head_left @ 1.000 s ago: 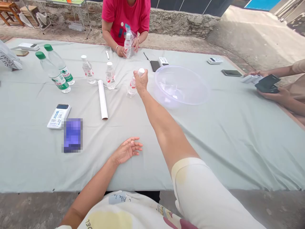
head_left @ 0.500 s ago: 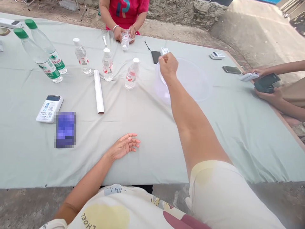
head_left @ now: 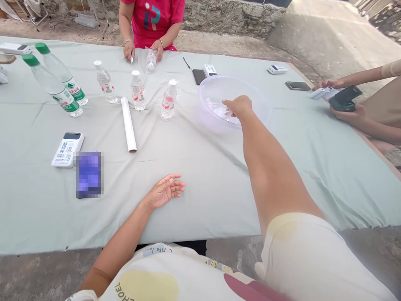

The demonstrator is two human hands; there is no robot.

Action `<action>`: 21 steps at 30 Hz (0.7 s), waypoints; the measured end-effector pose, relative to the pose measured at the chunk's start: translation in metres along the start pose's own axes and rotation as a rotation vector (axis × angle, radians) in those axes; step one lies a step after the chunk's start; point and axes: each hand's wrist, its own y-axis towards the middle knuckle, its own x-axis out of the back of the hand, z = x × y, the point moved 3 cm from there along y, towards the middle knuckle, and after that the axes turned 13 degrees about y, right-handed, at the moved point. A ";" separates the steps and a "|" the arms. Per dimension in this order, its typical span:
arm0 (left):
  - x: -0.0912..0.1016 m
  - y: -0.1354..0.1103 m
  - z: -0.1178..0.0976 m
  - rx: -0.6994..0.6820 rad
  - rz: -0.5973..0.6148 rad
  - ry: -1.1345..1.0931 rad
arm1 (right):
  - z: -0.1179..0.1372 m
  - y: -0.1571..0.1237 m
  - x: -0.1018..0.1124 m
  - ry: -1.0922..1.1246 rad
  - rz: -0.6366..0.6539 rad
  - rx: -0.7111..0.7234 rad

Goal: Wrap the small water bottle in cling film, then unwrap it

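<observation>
My left hand [head_left: 164, 192] rests on the tablecloth near the front edge, its fingers loosely spread and empty. My right hand [head_left: 240, 106] reaches out over a round, translucent, purplish plastic basin [head_left: 205, 98]. Its thumb points left, apart from the partly hidden fingers, and I see nothing clearly held. Small whitish pieces [head_left: 219, 109] lie inside the basin below the hand; their kind is too blurred to tell. Left of the basin stands a small water bottle [head_left: 168, 102] with a white cap. A white roll [head_left: 128, 125] lies beyond my left hand.
Two more small bottles [head_left: 138, 92] and two tall green-capped bottles [head_left: 64, 92] stand left. A white device [head_left: 67, 149] lies by a blurred purple item [head_left: 89, 173]. Across sits a person in red [head_left: 153, 21] with a bottle [head_left: 151, 60]; another person's hands [head_left: 347, 108] hold devices at right.
My right hand has gone from a fist at the basin's left side to a looser shape further right over it. The person opposite now has one hand on the small white item.
</observation>
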 end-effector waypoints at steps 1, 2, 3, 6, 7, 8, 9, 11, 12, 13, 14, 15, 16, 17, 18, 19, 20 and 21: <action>0.000 0.000 0.000 -0.005 0.000 0.002 | 0.006 -0.008 0.003 0.016 -0.036 -0.026; 0.000 -0.001 0.001 -0.011 0.000 0.003 | 0.013 -0.020 0.005 0.065 -0.061 -0.043; 0.000 -0.001 0.001 -0.016 0.001 0.004 | 0.021 -0.037 0.004 0.150 -0.068 -0.046; 0.001 -0.003 0.000 -0.047 0.005 -0.012 | 0.038 -0.120 -0.017 0.551 0.181 -0.054; 0.000 -0.004 -0.001 -0.065 0.003 -0.026 | 0.037 -0.154 -0.027 0.643 0.291 -0.105; 0.000 -0.005 -0.002 -0.086 0.000 -0.047 | 0.032 -0.188 -0.038 0.721 0.381 -0.181; -0.001 -0.007 -0.004 -0.115 -0.003 -0.070 | 0.024 -0.221 -0.047 0.794 0.447 -0.278; -0.003 -0.010 -0.008 -0.187 -0.017 -0.095 | 0.000 -0.273 -0.065 0.923 0.534 -0.465; -0.003 -0.012 -0.010 -0.221 -0.033 -0.082 | -0.012 -0.293 -0.072 0.985 0.568 -0.539; -0.003 -0.014 -0.011 -0.244 -0.064 -0.043 | -0.024 -0.307 -0.078 1.038 0.589 -0.594; -0.002 -0.015 -0.012 -0.255 -0.115 0.023 | -0.034 -0.316 -0.082 1.083 0.592 -0.630; 0.001 -0.017 -0.012 -0.253 -0.183 0.107 | -0.042 -0.321 -0.086 1.120 0.573 -0.644; 0.003 -0.018 -0.013 -0.251 -0.268 0.192 | -0.049 -0.322 -0.087 1.146 0.533 -0.639; 0.007 -0.020 -0.014 -0.258 -0.359 0.266 | -0.054 -0.321 -0.087 1.161 0.475 -0.618; 0.010 -0.022 -0.016 -0.282 -0.446 0.322 | -0.057 -0.319 -0.086 1.167 0.409 -0.587; 0.012 -0.025 -0.019 -0.324 -0.522 0.356 | -0.059 -0.316 -0.083 1.167 0.345 -0.555; 0.014 -0.027 -0.022 -0.375 -0.576 0.371 | -0.060 -0.313 -0.080 1.159 0.284 -0.525; 0.015 -0.029 -0.025 -0.425 -0.607 0.375 | -0.061 -0.311 -0.077 1.140 0.230 -0.501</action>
